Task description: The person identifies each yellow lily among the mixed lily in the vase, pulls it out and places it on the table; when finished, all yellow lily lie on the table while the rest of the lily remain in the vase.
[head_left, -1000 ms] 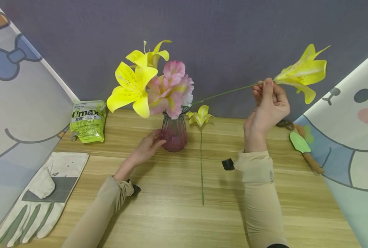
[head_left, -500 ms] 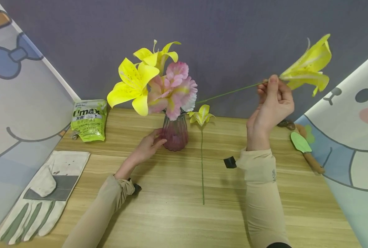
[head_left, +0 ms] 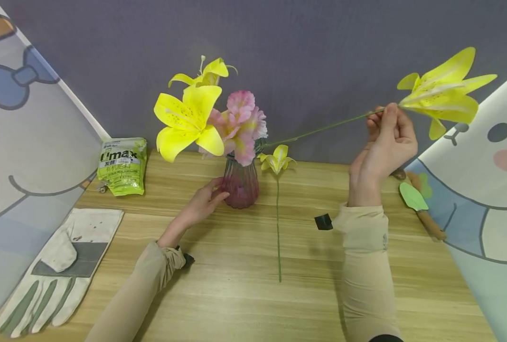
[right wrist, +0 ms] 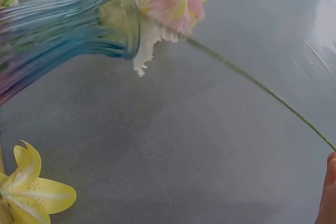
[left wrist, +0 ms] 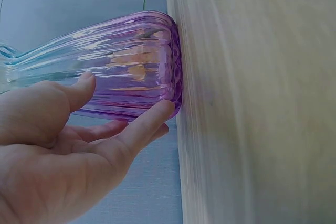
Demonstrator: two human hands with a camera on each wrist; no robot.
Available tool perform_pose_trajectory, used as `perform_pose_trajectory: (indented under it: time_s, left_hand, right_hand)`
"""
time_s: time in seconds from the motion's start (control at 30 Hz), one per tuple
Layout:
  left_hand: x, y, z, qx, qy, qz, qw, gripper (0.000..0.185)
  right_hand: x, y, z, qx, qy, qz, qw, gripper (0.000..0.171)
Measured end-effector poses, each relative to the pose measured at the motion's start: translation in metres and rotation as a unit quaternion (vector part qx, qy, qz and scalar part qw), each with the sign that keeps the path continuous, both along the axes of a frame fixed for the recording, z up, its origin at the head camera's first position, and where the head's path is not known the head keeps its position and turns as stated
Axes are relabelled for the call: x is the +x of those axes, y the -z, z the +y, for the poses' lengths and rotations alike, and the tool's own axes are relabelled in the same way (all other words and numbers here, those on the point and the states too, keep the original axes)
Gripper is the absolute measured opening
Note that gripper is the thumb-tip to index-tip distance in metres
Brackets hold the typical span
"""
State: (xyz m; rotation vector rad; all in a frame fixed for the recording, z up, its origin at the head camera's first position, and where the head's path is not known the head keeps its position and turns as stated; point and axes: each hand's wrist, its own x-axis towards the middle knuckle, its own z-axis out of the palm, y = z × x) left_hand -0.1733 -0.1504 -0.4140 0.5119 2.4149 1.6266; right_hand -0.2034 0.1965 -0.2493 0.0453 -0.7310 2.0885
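Observation:
A ribbed purple glass vase (head_left: 240, 186) (left wrist: 131, 64) stands on the wooden table (head_left: 245, 294), holding yellow lilies (head_left: 185, 118) and pink flowers (head_left: 241, 121). My left hand (head_left: 202, 204) (left wrist: 68, 145) rests against the vase's base with straight fingers and thumb. My right hand (head_left: 386, 142) is raised to the right and pinches the green stem (head_left: 322, 128) (right wrist: 252, 80) of a yellow lily (head_left: 443, 95) just below its bloom. The stem's far end reaches into the vase mouth (right wrist: 123, 19). One small yellow lily (head_left: 276, 161) (right wrist: 26, 192) with a long stem lies on the table beside the vase.
A green Umax pouch (head_left: 123, 166) leans at the back left. A white and grey work glove (head_left: 57, 270) lies at the front left. A small green trowel (head_left: 417, 204) with a wooden handle lies at the right. Cartoon-printed panels flank the table; a grey wall stands behind.
My right hand has moved a little to the right with the lily, and its bloom has turned. The flowers in the vase have shifted and rotated. The left hand has stayed on the vase.

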Motion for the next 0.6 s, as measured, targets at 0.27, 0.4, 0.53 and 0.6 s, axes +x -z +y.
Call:
perform_pose_trajectory:
  time_s: [0.27, 0.4, 0.53, 0.6]
  left_hand:
    - [-0.001, 0.005, -0.003, -0.002, 0.005, 0.009, 0.9999, 0.052]
    - [-0.001, 0.005, -0.003, -0.001, 0.003, 0.009, 1.0000, 0.052]
    - [-0.001, 0.003, -0.001, 0.000, 0.001, 0.010, 0.9999, 0.051]
    - [-0.001, 0.003, -0.001, 0.002, 0.000, 0.012, 0.9999, 0.051]
  right_hand:
    - [0.000, 0.002, 0.017, -0.004, 0.003, -0.010, 1.000, 0.019]
    - [0.000, -0.001, 0.029, -0.022, -0.002, -0.015, 1.000, 0.021]
    - [0.000, -0.003, 0.042, -0.038, -0.015, -0.012, 0.999, 0.021]
    - [0.000, -0.003, 0.048, -0.043, -0.026, -0.011, 0.999, 0.021]
